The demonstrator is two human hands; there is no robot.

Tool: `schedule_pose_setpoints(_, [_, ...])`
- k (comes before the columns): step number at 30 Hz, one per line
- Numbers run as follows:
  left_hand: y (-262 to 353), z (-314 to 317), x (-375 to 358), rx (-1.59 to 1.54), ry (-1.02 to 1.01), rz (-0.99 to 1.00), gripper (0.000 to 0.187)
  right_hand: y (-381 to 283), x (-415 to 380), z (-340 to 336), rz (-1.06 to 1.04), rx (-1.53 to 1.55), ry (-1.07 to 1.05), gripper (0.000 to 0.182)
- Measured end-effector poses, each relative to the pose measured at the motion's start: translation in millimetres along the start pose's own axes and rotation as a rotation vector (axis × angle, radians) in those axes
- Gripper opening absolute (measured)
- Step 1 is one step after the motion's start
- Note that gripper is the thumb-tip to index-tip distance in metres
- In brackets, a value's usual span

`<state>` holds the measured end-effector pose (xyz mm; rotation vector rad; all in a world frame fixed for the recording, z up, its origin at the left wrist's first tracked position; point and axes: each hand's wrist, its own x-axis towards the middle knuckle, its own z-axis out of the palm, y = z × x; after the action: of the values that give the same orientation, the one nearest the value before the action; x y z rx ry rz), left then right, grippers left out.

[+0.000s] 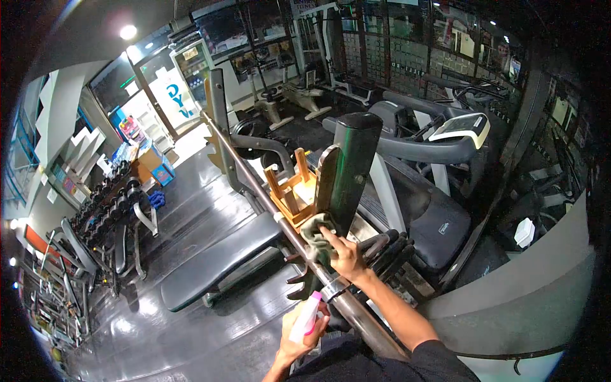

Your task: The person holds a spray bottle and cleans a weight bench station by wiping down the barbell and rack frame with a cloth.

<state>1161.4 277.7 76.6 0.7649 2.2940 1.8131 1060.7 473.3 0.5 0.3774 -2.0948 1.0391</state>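
My right hand [348, 258] presses a grey-green cloth [316, 232] against the lower part of a dark rack upright [356, 169], beside its notched bar hooks [299, 280]. Fingers of that hand are bent over the cloth. Lower down, my left hand [294, 331] is wrapped round a spray bottle [307, 316] with a white and pink top; its lower part is hidden by the hand. A long barbell [254, 183] rests across the rack, its thick sleeve [366, 325] running close to both hands.
A padded black bench [219, 261] lies under the barbell. Behind the upright are a wooden stand [296, 191] and a treadmill [420, 204]. A dumbbell rack [118, 204] and cardboard boxes [151, 162] stand left. A curved grey wall [509, 305] borders the right.
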Motion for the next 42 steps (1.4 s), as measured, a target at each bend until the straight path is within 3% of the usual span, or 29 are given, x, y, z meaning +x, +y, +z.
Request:
schedule_pose_setpoints(4, [-4.7,2.6,2.4,-0.024,-0.057,-0.034,0.016,10.7,-13.7,-16.4,-0.03,0.232,-0.285,0.07])
schedule_pose_setpoints(6, [-5.7,4.3,3.6,-0.013,-0.078,-0.006,0.016,22.7,-29.6,-13.6,-0.047,0.209,-0.295,0.062])
schedule_pose_setpoints(8, [2.5,5.1,3.4,-0.08,-0.078,-0.061,0.017,26.0,-40.5,-14.3,0.421,0.312,-0.49,0.047])
schedule_pose_setpoints(12, [5.2,5.9,2.3,-0.13,-0.035,-0.033,0.016,30.3,-47.6,-11.6,0.543,0.298,-0.404,0.043])
schedule_pose_setpoints(13, [2.9,4.5,1.0,-0.129,-0.038,-0.039,0.015,32.8,-45.7,-7.7,0.227,0.263,-0.14,0.043])
schedule_pose_setpoints(14, [1.1,3.9,0.8,-0.129,-0.042,-0.045,0.015,21.7,-31.9,-20.4,0.392,0.359,-0.198,0.045])
schedule_pose_setpoints(16, [-0.2,3.9,3.2,-0.116,-0.036,-0.032,0.015,-2.4,4.1,-43.1,0.065,0.18,0.035,0.039])
schedule_pose_setpoints(20, [8.3,7.6,8.1,-0.043,0.012,0.048,0.014,-29.1,72.5,-75.2,-0.212,-0.147,0.453,0.04])
schedule_pose_setpoints(22, [6.1,6.2,9.2,0.01,-0.003,0.085,0.015,-39.8,107.1,-81.5,-0.229,-0.153,0.451,0.05])
schedule_pose_setpoints(24, [3.6,7.1,10.4,0.061,-0.02,0.121,0.015,-31.0,117.9,-71.2,-0.035,-0.179,0.21,0.054])
schedule_pose_setpoints(25, [2.6,8.3,10.9,0.077,-0.015,0.138,0.016,-32.0,122.6,-66.1,-0.232,-0.43,0.241,0.059])
schedule_pose_setpoints(27, [-2.3,8.5,9.1,0.095,-0.011,0.153,0.018,-19.2,103.7,-52.6,-0.284,-0.425,0.184,0.056])
schedule_pose_setpoints(30, [-7.8,8.0,5.5,-0.003,-0.012,0.053,0.02,9.5,46.3,-24.4,-0.163,-0.234,0.102,0.045])
schedule_pose_setpoints(32, [1.2,5.6,6.5,-0.04,-0.056,-0.079,0.022,22.0,12.2,-15.2,-0.232,-0.276,0.034,0.04])
schedule_pose_setpoints(34, [5.6,6.1,8.2,0.003,-0.055,-0.042,0.022,30.5,-20.6,-8.2,-0.196,-0.183,-0.141,0.057])
schedule_pose_setpoints(37, [5.3,6.9,9.5,0.038,-0.05,0.028,0.022,28.8,-31.6,-11.7,-0.13,-0.007,-0.155,0.061])
schedule_pose_setpoints(39, [3.7,9.4,8.2,0.025,-0.048,0.057,0.023,31.1,-28.1,-17.0,0.066,0.091,-0.158,0.061])
schedule_pose_setpoints(42, [1.8,11.6,6.7,-0.032,-0.045,0.037,0.023,2.9,19.7,-43.9,0.025,0.17,0.117,0.048])
